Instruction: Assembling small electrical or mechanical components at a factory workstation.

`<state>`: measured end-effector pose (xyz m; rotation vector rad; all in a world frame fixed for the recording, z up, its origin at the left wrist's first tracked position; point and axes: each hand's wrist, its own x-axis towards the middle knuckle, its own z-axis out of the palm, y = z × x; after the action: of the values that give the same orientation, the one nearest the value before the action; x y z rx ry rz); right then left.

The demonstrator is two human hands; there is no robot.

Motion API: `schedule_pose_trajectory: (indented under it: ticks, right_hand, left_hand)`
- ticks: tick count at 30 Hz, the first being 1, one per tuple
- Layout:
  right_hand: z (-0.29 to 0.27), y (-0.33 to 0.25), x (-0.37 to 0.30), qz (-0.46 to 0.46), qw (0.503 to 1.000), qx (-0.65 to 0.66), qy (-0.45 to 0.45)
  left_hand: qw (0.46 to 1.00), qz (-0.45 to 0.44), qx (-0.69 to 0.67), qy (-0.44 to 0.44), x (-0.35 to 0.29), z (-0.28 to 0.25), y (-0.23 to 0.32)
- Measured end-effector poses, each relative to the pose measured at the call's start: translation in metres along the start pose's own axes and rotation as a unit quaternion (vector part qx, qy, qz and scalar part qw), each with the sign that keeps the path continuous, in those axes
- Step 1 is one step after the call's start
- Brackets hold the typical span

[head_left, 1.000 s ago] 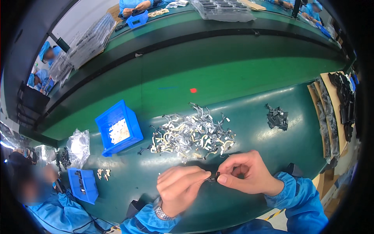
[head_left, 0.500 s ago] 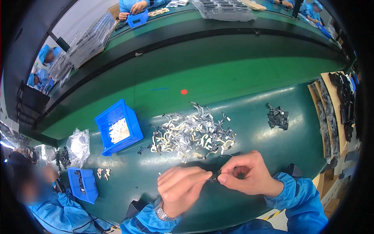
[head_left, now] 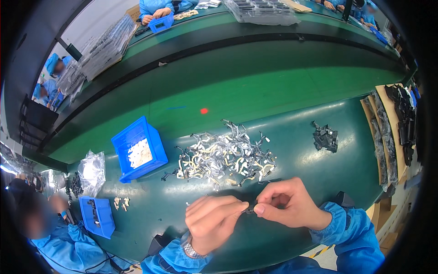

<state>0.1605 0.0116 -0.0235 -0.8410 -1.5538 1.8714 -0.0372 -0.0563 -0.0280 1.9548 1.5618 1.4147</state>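
Close to the near edge of the green worktable (head_left: pixel 292 246), my left hand (head_left: pixel 212 221) and my right hand (head_left: pixel 292 205) meet fingertip to fingertip. Between them they pinch a small black part (head_left: pixel 250 209), mostly covered by the fingers, so its exact kind cannot be made out. Thumb and forefinger are closed on each side of it. Just beyond the hands lies a tangled heap of small black pieces with white and cream wires and ends (head_left: pixel 223 160). Farther right sits a smaller pile of flat black parts (head_left: pixel 325 138).
A blue bin (head_left: pixel 159 153) with cream pieces stands left of the heap. A smaller blue bin (head_left: pixel 107 221) and loose cream pieces (head_left: pixel 122 203) are beside a co-worker (head_left: pixel 68 242). Cardboard-backed black parts (head_left: pixel 388 137) line the right edge. Beyond runs a green belt (head_left: pixel 264 91).
The red spot and blue line on the green belt have shifted left. My hands have barely moved and keep hold of the small black part. Across the belt, a co-worker's hands moved slightly.
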Motion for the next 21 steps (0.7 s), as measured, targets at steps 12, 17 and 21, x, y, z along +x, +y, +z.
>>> schedule_pose_trajectory:
  ticks: [12,17,21]
  right_hand:
    - [0.003,0.01,-0.003,0.062,0.977,0.191,-0.075]
    - [0.006,0.015,-0.003,0.039,0.975,0.201,-0.08]
    - [0.006,0.016,-0.004,0.04,0.974,0.204,-0.086]
  left_hand:
    - [0.995,-0.027,-0.09,-0.012,-0.005,0.0,-0.002]
    - [0.995,-0.018,-0.098,-0.01,-0.005,-0.001,-0.003]
    - [0.995,-0.011,-0.096,-0.003,-0.004,0.0,-0.003]
